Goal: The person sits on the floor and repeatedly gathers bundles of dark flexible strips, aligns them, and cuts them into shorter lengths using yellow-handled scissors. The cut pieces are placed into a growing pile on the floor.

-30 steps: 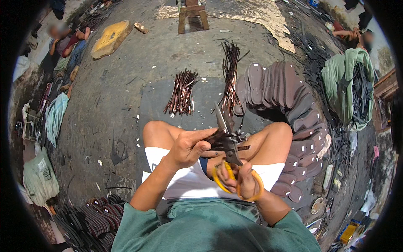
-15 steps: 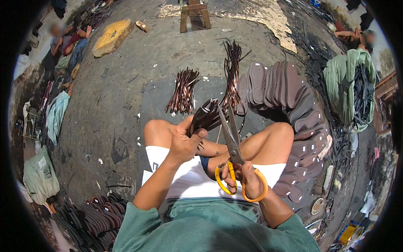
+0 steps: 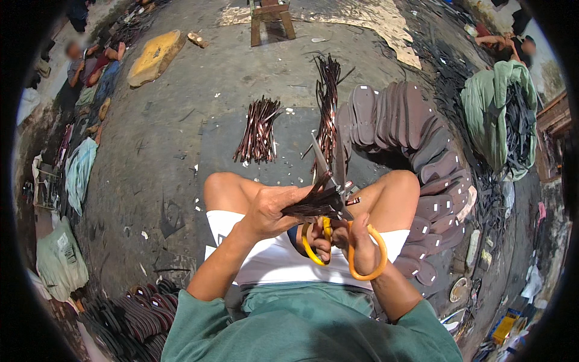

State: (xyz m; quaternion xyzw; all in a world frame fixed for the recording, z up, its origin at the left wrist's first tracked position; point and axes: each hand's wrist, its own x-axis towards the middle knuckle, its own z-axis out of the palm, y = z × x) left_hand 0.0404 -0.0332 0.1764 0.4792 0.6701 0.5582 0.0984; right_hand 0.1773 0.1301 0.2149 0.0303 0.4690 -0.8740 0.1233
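Note:
I sit on the ground with knees apart. My left hand (image 3: 270,211) grips a small bundle of dark brown strips (image 3: 316,202) over my lap. My right hand (image 3: 347,244) holds large scissors (image 3: 335,181) by their yellow-orange handles, blades open and pointing away from me, right beside the bundle. On the dark mat (image 3: 223,151) ahead of my knees lie two piles of cut brown strips, one to the left (image 3: 259,130) and a longer one in the middle (image 3: 329,102).
A curved row of dark sandal soles (image 3: 422,151) runs along my right. Another stack of soles (image 3: 129,317) lies at lower left. A green sack of dark straps (image 3: 500,114) is at far right. A wooden stool (image 3: 271,18) and other people sit far off.
My left hand has brought the strip bundle down from a raised tilt to lie level by the scissor blades. The scissors stay in my right hand, blades open.

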